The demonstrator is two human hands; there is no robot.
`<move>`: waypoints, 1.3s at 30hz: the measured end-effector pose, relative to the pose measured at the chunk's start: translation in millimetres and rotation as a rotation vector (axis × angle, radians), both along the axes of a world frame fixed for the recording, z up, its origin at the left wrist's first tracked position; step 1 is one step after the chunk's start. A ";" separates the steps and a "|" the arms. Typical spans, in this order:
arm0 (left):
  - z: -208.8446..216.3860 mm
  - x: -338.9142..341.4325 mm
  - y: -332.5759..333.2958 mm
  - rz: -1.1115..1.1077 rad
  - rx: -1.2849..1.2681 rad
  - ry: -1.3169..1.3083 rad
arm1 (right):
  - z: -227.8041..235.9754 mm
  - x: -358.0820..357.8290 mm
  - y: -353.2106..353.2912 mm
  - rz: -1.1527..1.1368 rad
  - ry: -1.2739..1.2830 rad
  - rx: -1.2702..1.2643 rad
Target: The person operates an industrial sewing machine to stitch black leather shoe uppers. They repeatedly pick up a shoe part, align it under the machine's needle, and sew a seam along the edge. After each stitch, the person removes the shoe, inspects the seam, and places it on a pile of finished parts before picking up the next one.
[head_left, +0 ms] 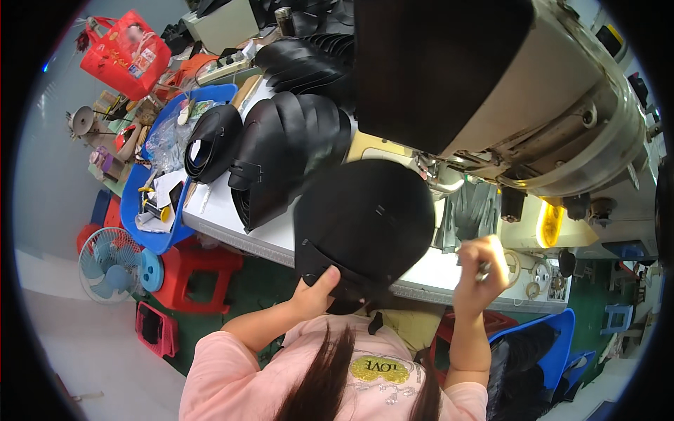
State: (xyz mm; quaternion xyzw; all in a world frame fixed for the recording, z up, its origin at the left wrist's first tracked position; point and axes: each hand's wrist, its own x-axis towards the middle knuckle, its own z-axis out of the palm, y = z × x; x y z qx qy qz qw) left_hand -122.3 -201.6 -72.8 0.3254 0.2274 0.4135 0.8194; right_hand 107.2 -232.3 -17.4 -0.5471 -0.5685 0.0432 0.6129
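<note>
Left hand (314, 291) grips black cap piece (361, 224) edge; right hand (481, 270) raised, clenched on small tool (484, 269).

— Where are the arms?
— Both forearms rise from the lower edge, elbows bent, in short pink sleeves.
— And the left hand (314, 293)?
— Raised, fingers curled tight and pinched shut on something dark, thumb on top.
— The right hand (481, 269)?
— Lifted a bit higher, wrist upright, closed in a loose fist, with a thin metal tip showing between its fingers
</note>
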 end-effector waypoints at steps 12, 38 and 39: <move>13.0 26.3 5.4 0.109 0.016 -0.035 | -25.6 -54.8 -8.7 0.296 0.534 -0.443; -5.3 25.8 6.5 -0.135 -0.348 0.092 | -38.6 -35.0 7.8 0.487 1.124 -0.564; -10.8 24.1 1.3 -0.225 -0.329 0.193 | -39.6 -34.3 7.8 0.477 1.105 -0.583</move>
